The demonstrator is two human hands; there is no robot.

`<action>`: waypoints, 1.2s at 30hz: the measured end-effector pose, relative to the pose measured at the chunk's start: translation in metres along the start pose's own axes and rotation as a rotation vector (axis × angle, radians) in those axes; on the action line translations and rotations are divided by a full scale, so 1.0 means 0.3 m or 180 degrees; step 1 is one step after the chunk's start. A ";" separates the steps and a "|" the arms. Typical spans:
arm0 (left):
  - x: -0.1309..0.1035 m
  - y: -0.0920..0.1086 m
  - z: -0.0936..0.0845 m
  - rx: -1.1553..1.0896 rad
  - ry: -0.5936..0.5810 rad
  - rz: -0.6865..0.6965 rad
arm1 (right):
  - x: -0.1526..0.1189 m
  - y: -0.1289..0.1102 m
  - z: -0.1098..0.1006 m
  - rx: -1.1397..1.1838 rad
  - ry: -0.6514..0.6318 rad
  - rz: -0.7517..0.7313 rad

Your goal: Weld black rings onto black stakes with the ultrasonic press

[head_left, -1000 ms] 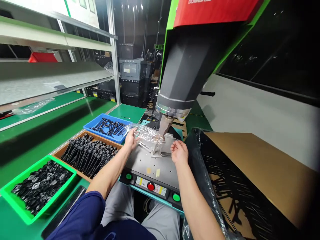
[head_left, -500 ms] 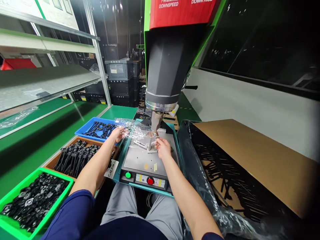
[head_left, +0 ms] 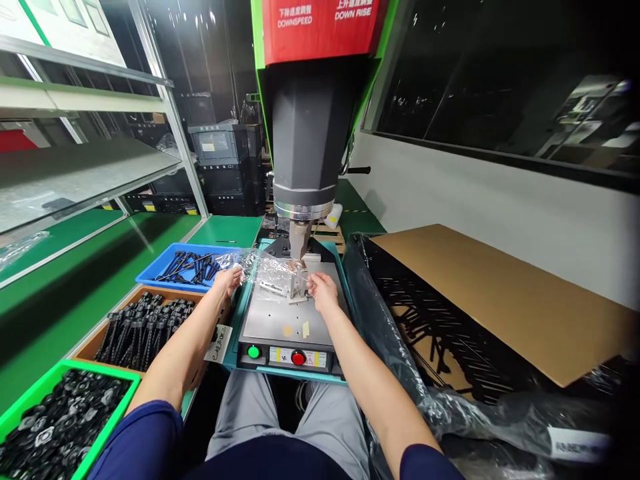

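A sheet of clear plastic film (head_left: 267, 265) is stretched between my hands above the metal work plate (head_left: 270, 327). My left hand (head_left: 229, 281) pinches its left end, near the blue tray (head_left: 145, 272). At the other end, my right hand (head_left: 323, 291) has its fingers closed on the film's edge, just right of a small metal fixture (head_left: 299, 285). The film passes across the fixture; whether they touch I cannot tell. Directly above is the metal tip (head_left: 299, 239) of the press head (head_left: 305, 147), apart from the fixture.
Black stick-like parts fill the blue tray and a brown box (head_left: 85, 347); a green bin (head_left: 131, 387) holds small black parts. Green and red buttons (head_left: 299, 358) line the plate's front. Rightward stands a plastic-lined carton with a cardboard sheet (head_left: 490, 287) and black parts.
The view has swung slightly to the right. My left hand sits a little lower, and the film's left side has come down with it. Both hands keep their hold.
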State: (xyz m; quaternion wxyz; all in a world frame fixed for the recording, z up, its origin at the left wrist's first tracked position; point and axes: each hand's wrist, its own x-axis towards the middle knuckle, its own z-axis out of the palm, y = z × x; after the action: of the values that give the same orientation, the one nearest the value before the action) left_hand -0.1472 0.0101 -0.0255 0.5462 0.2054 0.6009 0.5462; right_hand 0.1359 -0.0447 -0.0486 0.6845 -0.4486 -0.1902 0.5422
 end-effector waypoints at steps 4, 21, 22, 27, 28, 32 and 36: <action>0.008 0.001 -0.027 0.0240 0.0353 0.0285 | -0.005 0.003 -0.004 -0.0018 -0.0041 -0.0015; 0.049 0.041 -0.114 0.0726 0.0511 0.1135 | 0.032 -0.024 0.056 -0.0226 0.0138 -0.0086; 0.052 0.037 -0.114 0.0783 0.0480 0.1107 | 0.033 -0.024 0.059 -0.0243 0.0153 -0.0091; 0.046 0.023 -0.105 0.1067 0.0394 0.0955 | 0.036 -0.027 0.064 -0.0306 0.0162 -0.0102; 0.041 0.024 -0.105 0.1140 0.0410 0.0944 | 0.035 -0.027 0.065 -0.0315 0.0153 -0.0106; 0.005 0.046 -0.123 0.1585 0.0520 0.1030 | 0.022 -0.027 0.067 -0.0323 0.0125 -0.0158; -0.048 0.086 -0.154 0.2122 0.0557 0.1213 | 0.005 -0.035 0.067 -0.0345 0.0113 -0.0259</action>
State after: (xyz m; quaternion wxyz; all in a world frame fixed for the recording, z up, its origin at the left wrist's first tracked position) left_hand -0.1923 -0.0136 -0.0054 0.2851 0.4321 0.7407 0.4282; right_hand 0.1273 -0.0353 -0.0296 0.6840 -0.4865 -0.2251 0.4947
